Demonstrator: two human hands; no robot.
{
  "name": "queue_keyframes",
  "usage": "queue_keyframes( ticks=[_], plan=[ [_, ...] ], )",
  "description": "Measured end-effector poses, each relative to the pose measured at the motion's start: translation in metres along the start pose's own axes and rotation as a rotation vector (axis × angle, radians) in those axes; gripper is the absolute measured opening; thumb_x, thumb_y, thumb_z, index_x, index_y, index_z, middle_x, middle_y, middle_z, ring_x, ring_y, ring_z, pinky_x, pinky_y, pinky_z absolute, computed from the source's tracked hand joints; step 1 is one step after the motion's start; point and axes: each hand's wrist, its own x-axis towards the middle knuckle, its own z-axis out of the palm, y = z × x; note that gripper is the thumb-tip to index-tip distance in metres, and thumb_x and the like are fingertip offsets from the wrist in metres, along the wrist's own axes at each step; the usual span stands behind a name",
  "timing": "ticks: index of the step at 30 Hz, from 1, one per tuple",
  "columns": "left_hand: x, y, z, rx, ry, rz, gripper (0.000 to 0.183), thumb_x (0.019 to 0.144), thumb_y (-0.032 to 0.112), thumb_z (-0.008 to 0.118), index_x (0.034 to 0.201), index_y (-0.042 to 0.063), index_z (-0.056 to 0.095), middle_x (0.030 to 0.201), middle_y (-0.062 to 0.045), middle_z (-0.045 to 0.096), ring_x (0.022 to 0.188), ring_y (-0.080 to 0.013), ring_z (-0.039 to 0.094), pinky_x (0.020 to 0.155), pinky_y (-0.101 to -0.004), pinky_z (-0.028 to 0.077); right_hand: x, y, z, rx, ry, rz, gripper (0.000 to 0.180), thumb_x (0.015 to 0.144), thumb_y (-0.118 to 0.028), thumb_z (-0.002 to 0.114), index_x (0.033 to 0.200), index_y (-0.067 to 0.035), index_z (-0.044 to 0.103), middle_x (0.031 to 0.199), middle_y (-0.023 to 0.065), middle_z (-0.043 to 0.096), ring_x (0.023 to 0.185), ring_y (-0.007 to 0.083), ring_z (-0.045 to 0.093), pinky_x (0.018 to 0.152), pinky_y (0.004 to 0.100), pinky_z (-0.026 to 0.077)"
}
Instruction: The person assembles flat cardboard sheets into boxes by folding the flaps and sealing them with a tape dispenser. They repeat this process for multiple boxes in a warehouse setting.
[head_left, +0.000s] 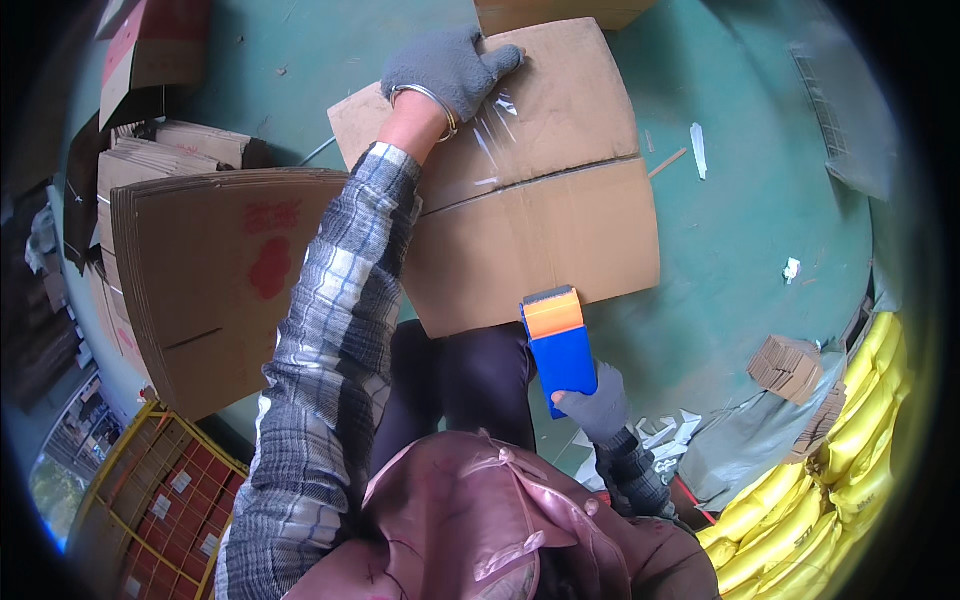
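Observation:
A cardboard box (577, 232) with its two long flaps meeting at a centre seam lies before my knees. My left hand (450, 71), in a grey glove, rests on the far flap with the thumb spread, near strips of clear tape (495, 142). In my gloved right hand (596, 405) is a blue and orange tape dispenser (562, 356). Its toothed end is at the near edge of the box; whether it touches the cardboard I cannot tell.
Flattened cartons (217, 277) stand stacked on the left. Another box (555, 11) is at the far edge. A yellow wire cage (165, 487) stands lower left. Yellow sacks (795, 517), small cardboard pieces (784, 367) and white scraps (675, 435) lie lower right.

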Motion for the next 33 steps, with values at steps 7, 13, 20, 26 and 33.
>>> queue_keyframes(
  ticks=[7,13,20,26,33],
  plan=[
    [0.003,0.000,-0.013,-0.065,-0.150,-0.168,0.055,0.081,0.056,0.060,0.103,0.006,0.067,0.098,-0.019,0.069,0.089,-0.0326,0.067,0.077,-0.0404,0.050,-0.013,0.000,-0.004,0.049,-0.026,-0.030,0.039,0.071,-0.024,0.074,0.102,-0.002,0.065,0.087,0.0134,0.069,0.078,0.0240,0.068,0.073,0.0370,0.053],
    [0.000,0.002,-0.015,-0.084,-0.080,-0.113,0.054,0.080,0.054,0.061,0.097,0.004,0.068,0.092,-0.021,0.068,0.086,-0.0355,0.066,0.076,-0.0421,0.049,-0.033,0.049,-0.004,-0.045,0.015,0.065,0.045,0.070,-0.026,0.075,0.106,-0.001,0.064,0.088,0.0138,0.069,0.077,0.0238,0.067,0.073,0.0365,0.053],
    [0.003,0.001,-0.013,0.014,-0.069,-0.066,0.052,0.079,0.054,0.062,0.091,0.004,0.069,0.087,-0.021,0.068,0.081,-0.0360,0.066,0.072,-0.0431,0.049,-0.015,0.057,-0.001,0.107,0.055,0.101,0.046,0.071,-0.030,0.073,0.104,0.001,0.064,0.086,0.0147,0.068,0.075,0.0245,0.066,0.073,0.0368,0.052],
    [-0.012,-0.007,-0.006,0.246,-0.017,0.076,0.062,0.081,0.063,0.057,0.112,0.011,0.067,0.096,-0.013,0.070,0.089,-0.0318,0.067,0.076,-0.0405,0.053,0.049,0.059,0.005,-0.019,0.117,0.100,0.039,0.073,-0.031,0.070,0.095,0.001,0.066,0.078,0.0123,0.066,0.070,0.0206,0.063,0.067,0.0351,0.051],
    [-0.033,-0.011,0.016,0.390,0.274,0.491,0.079,0.084,0.059,0.055,0.132,-0.004,0.044,0.136,-0.027,0.046,0.131,-0.0382,0.041,0.108,-0.0419,0.033,0.047,0.058,0.012,0.085,0.220,-0.004,0.037,0.072,-0.033,0.070,0.085,0.002,0.067,0.071,0.0102,0.064,0.064,0.0162,0.060,0.062,0.0335,0.049]
  ],
)
